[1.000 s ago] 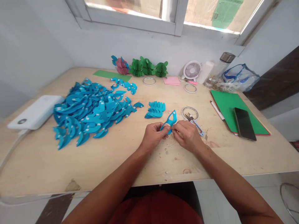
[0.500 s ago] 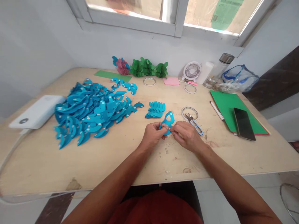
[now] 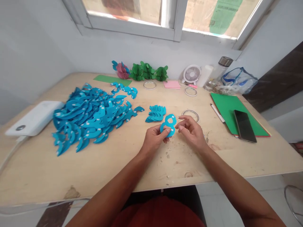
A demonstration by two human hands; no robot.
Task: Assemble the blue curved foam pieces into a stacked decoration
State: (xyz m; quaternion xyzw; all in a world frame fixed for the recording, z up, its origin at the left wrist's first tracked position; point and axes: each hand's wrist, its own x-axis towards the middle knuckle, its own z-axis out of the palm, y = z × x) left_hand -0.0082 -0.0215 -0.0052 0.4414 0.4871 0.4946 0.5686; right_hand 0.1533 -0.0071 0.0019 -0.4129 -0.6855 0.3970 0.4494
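Observation:
Between the thumb and fingers of my left hand (image 3: 155, 137) is a blue paper cutout (image 3: 171, 119), shaped like a figure eight with a hole in its upper loop. Small white squares dot its surface. Just to the right, my right hand (image 3: 191, 130) is apart from the cutout, its fingers spread and no held thing visible. A small stack of folded blue paper pieces (image 3: 156, 113) lies beyond my left hand. Behind my right fingers a roll of tape (image 3: 190, 113) lies flat, partly covered. The thread snips seen there earlier are hidden now.
A large heap of blue paper cutouts (image 3: 92, 110) spreads over the left, beside a white power bank (image 3: 35, 116). Green paper flowers (image 3: 147, 71), a small fan (image 3: 192, 74) and a bottle (image 3: 220, 69) stand along the wall. At right, a phone (image 3: 244, 126) rests on green sheets (image 3: 224, 104).
My right hand has let go of the blue cutout and moved slightly right, its fingers opening and covering the thread snips. The cutout, still in my left hand, now faces up more flatly.

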